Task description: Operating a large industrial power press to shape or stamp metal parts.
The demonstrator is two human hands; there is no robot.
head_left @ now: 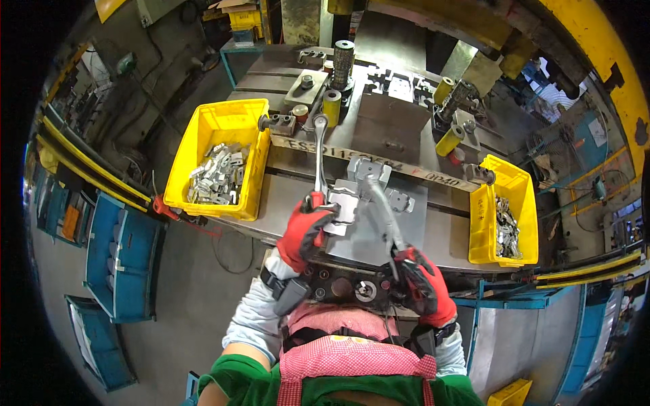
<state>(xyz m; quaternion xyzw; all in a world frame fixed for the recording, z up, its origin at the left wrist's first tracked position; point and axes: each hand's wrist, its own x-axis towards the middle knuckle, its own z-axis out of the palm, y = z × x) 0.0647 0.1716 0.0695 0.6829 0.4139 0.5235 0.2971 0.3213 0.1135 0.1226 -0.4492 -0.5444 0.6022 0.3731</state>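
My left hand (305,233), in a red and black glove, closes round the red grip of a long metal hand tool (319,159). The tool points away from me, and its rounded far end reaches the die's front edge. A flat stamped metal part (344,206) lies right beside those fingers; whether they touch it I cannot tell. My right hand (423,284), gloved alike, grips a long grey tool (387,215), smeared by motion, its kind unclear. Its far end is near more formed metal parts (369,171) on a grey plate (379,237). Another bent part (401,200) lies to their right.
Yellow bins of small metal pieces stand left (254,183) and right (481,223) on the press bed. Beyond a marked bar (379,162) rises the die (393,122) with guide posts (343,64). A control panel (342,287) with buttons sits close to my body.
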